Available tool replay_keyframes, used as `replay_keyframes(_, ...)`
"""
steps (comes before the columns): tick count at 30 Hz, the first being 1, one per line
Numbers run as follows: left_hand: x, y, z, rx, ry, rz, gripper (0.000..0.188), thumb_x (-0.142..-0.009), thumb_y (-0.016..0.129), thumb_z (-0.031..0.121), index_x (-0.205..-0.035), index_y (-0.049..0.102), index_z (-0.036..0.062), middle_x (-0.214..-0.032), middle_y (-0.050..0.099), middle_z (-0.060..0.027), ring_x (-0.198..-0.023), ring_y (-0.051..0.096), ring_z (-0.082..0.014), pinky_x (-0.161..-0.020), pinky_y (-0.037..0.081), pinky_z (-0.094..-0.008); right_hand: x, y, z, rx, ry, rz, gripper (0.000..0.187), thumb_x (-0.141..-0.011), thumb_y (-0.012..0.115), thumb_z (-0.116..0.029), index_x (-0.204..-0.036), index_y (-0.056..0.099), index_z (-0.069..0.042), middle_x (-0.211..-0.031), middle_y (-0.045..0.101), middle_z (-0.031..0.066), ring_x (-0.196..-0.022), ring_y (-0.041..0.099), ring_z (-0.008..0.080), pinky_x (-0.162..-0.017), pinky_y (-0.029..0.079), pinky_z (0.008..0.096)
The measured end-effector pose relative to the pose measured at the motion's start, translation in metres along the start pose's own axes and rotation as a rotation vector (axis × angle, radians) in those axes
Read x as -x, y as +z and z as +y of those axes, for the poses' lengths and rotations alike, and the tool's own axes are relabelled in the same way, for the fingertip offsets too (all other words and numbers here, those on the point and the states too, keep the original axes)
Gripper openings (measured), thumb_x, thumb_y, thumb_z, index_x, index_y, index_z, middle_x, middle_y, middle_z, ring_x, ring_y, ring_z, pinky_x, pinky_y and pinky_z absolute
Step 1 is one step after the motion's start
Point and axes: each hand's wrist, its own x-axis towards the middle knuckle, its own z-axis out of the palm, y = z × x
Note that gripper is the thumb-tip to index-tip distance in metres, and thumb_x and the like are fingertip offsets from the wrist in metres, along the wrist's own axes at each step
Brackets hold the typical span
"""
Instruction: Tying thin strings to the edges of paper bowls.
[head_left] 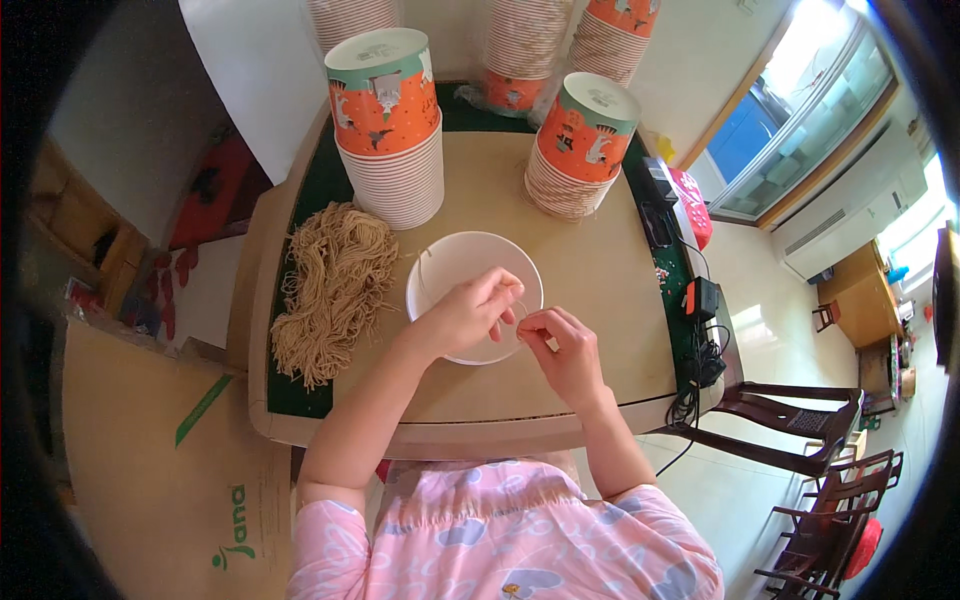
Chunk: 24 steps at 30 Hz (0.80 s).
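Observation:
A white paper bucket (pixel 450 255) stands mouth up on the table in front of me, its inside showing. Both my hands are over it, close together. My left hand (pixel 470 312) is pinched at the fingertips above the bucket's middle. At the bucket's right rim my right hand (pixel 562 350) pinches too, and a thin pale cord runs between the two hands. A short piece of tan cord (pixel 426 268) shows at the bucket's far left wall. To the left lies a heap of cut tan cords (pixel 335 290). The exact grip on the cord is too small to make out.
Two tall stacks of upturned orange and green paper buckets (pixel 385 110) (pixel 590 140) stand behind, with more wrapped stacks against the wall. A power adapter (pixel 702 298) and black cables lie along the right edge. A dark wooden chair (pixel 800 430) is at the right; cardboard (pixel 160 470) at the left.

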Motion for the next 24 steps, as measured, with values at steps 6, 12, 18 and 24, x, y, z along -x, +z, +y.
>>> replay_keyframes(6, -0.019, -0.006, -0.028, -0.235, -0.040, -0.165, 0.040, -0.099, 0.047, 0.033, -0.079, 0.063, 0.0023, -0.064, 0.056, -0.0006, -0.057, 0.048, -0.0057, -0.053, 0.040, -0.0222, 0.001, 0.001, -0.002, -0.005, -0.100, 0.061, 0.009, -0.079, 0.069, -0.001, -0.085, 0.064, -0.004, -0.089, 0.063, 0.0104, -0.072, 0.063, 0.0247, -0.062, 0.053, 0.0322)
replay_keyframes(12, -0.018, -0.008, -0.031, -0.155, -0.260, -0.349, 0.044, -0.096, 0.051, 0.037, -0.072, 0.065, 0.0034, -0.050, 0.041, 0.0012, -0.047, 0.039, -0.0094, -0.047, 0.034, -0.0288, 0.006, 0.015, -0.004, -0.015, -0.087, 0.135, 0.011, -0.076, 0.071, 0.003, -0.084, 0.065, -0.001, -0.090, 0.060, 0.0097, -0.080, 0.063, 0.0210, -0.065, 0.055, 0.0290)
replay_keyframes(18, -0.020, -0.015, -0.038, 0.110, -0.403, -0.403, 0.028, -0.093, 0.059, 0.025, -0.073, 0.064, 0.0050, -0.054, 0.044, 0.0044, -0.041, 0.032, -0.0039, -0.036, 0.021, -0.0225, 0.007, 0.023, -0.005, 0.113, -0.241, 0.153, 0.014, -0.072, 0.076, 0.000, -0.081, 0.066, -0.005, -0.087, 0.058, 0.0074, -0.077, 0.059, 0.0214, -0.062, 0.051, 0.0313)
replay_keyframes(24, -0.017, -0.016, -0.035, 0.208, -0.465, -0.393, 0.015, -0.089, 0.064, 0.018, -0.085, 0.066, 0.0037, -0.059, 0.049, 0.0032, -0.043, 0.036, -0.0038, -0.038, 0.025, -0.0199, 0.015, 0.026, -0.005, 0.047, -0.176, 0.184, 0.016, -0.073, 0.075, 0.002, -0.083, 0.066, -0.006, -0.086, 0.058, 0.0074, -0.077, 0.058, 0.0217, -0.064, 0.050, 0.0309)
